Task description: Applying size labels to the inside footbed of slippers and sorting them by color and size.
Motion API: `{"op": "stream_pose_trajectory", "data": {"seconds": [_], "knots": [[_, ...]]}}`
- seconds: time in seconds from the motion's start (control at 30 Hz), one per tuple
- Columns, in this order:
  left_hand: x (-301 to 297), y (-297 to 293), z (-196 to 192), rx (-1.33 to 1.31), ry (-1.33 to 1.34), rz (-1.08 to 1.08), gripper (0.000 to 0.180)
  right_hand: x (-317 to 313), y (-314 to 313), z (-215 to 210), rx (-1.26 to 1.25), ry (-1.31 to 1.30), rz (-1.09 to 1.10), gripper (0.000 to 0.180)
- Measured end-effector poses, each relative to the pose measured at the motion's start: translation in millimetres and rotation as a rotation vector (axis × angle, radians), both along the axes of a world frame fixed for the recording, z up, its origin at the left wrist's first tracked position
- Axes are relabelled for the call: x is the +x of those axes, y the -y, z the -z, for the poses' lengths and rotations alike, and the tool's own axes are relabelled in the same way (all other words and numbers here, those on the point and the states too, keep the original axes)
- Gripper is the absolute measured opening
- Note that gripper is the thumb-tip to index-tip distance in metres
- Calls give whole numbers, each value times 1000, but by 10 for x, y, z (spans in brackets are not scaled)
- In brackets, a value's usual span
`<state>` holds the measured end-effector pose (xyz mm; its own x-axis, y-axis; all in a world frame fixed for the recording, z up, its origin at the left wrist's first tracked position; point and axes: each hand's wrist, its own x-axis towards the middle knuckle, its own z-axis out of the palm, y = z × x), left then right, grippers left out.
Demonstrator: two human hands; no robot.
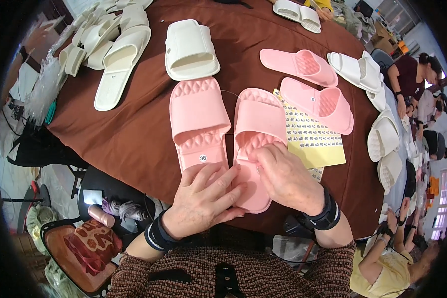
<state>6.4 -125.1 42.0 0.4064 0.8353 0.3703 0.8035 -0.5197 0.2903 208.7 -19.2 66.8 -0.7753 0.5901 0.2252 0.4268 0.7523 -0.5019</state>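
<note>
Two pink slippers lie side by side before me, the left pink slipper (201, 111) and the right pink slipper (260, 116), with a thin clear loop between their straps. A small round white label (202, 158) is on the left one's insole. My left hand (201, 191) rests across the heels of both, its fingers spread. Over the right slipper's insole, just below the strap, my right hand (285, 176) is closed with thumb and fingertips together; what they hold, if anything, is hidden. Yellow sticker sheets (323, 154) lie partly under that slipper, beside my right hand.
Another pink pair (303, 64) lies at the upper right, partly on the sheets. White slippers (191, 49) stand on the brown cloth (134, 144), with a heap of white slippers (109, 39) at the far left. Co-workers (412, 79) sit along the right. An open bag (84, 248) is at lower left.
</note>
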Motion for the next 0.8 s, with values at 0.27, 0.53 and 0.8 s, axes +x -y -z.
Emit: {"op": "stream_pose_trajectory", "data": {"seconds": [0.27,0.53,0.8], "knots": [[-1,6,7,-10,1,-10,53,79,-49,-7,-86,-99,-6,22],[2,-5,25,6,11,-5,53,84,-66,-36,-119,-44,-3,20],[-5,5,18,-5,15,-10,53,31,-32,-26,-66,-29,-2,18]]}}
